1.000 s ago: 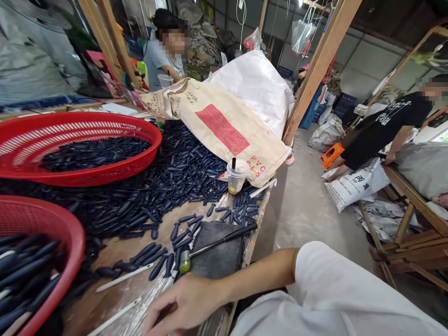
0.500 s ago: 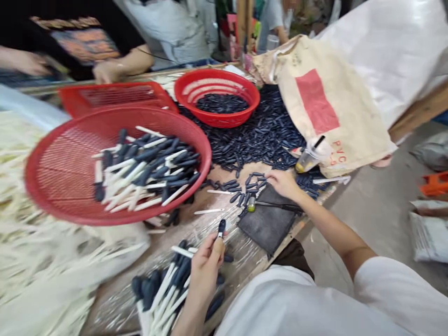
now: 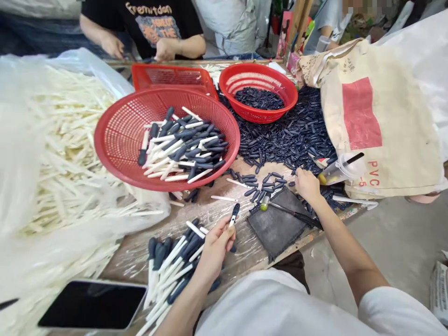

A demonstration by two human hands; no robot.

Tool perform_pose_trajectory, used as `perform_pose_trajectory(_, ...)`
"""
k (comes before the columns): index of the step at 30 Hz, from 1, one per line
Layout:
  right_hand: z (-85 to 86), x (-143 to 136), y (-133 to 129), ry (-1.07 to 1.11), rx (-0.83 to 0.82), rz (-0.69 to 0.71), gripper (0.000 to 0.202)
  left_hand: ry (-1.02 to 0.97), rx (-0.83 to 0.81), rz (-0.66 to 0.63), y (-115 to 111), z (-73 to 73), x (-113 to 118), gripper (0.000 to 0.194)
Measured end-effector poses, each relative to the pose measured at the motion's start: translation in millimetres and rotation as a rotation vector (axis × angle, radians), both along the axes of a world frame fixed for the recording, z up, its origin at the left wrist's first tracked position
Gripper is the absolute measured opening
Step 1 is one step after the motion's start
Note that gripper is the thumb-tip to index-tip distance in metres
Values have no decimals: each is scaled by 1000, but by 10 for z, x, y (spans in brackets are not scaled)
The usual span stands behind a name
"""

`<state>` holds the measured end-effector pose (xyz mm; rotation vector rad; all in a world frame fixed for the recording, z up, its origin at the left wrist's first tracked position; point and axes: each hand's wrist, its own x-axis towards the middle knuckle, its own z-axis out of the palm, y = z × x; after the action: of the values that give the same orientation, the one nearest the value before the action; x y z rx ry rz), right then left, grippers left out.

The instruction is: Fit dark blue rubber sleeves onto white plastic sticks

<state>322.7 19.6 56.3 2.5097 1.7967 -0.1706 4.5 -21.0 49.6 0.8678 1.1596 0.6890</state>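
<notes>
My left hand (image 3: 219, 240) is closed around a white plastic stick with a dark blue grip (image 3: 234, 214) on its upper end. Below that forearm lies a bundle of white sticks with dark grips (image 3: 175, 261). My right hand (image 3: 308, 185) has its fingers drawn together at the edge of a pile of small dark grips (image 3: 276, 144); whatever is between the fingertips is hidden. Between the hands, several loose grips (image 3: 257, 193) lie beside two bare white sticks (image 3: 224, 199). A hammer with a yellowish head (image 3: 265, 203) rests on a black mat (image 3: 276, 228).
A large red basket (image 3: 115, 158) holds gripped sticks; a smaller red basket (image 3: 259, 116) holds dark grips. White sticks fill a plastic bag (image 3: 140, 224) at left, near a phone (image 3: 93, 303). A plastic cup (image 3: 341, 169) leans by a sack (image 3: 402, 130). Opposite sits a person in a black shirt (image 3: 157, 28).
The view has turned left, bringing the phone into sight. My right hand has shifted slightly right relative to the mat. My left hand still holds the stick.
</notes>
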Motion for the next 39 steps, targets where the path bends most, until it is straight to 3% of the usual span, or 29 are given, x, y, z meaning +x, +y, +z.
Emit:
perform_pose_trajectory(2, 92, -241, -183, 170, 9, 169, 25, 34, 50, -50, 0, -24, 62, 49)
perform_pose_trajectory(5, 199, -615, -463, 651, 63, 548, 21, 101, 194, -163, -12, -45, 156, 53)
perform_pose_trajectory(7, 225, -791, -593, 817, 95, 664, 21, 183, 297, -251, -30, -27, 209, 54)
perform_pose_trajectory(10, 193, -899, -677, 842, 131, 636, 20, 312, 442, -339, -69, 25, 271, 44)
perform_pose_trajectory(13, 130, -886, -700, 843, 134, 544, 17, 404, 619, -346, -117, 33, 310, 30)
perform_pose_trajectory(19, 84, -822, -779, 888, 199, 272, 30, 622, 851, -472, -220, -65, 305, 32)
perform_pose_trajectory(25, 134, -837, -885, 993, 133, 315, 22, 537, 920, -514, -329, -115, 277, 32)
perform_pose_trajectory(30, 93, -894, -1030, 1007, 54, 307, 20, 464, 878, -515, -478, -225, 227, 28)
perform_pose_trajectory(33, 53, -869, -1074, 969, -11, 386, 19, 365, 769, -489, -582, -310, 158, 26)
perform_pose_trajectory(35, 10, -807, -1054, 826, 55, 421, 22, 364, 661, -438, -629, -355, 109, 23)
perform_pose_trajectory(39, -145, -630, -921, 245, 206, 350, 33, 481, 451, -432, -611, -407, 80, 25)
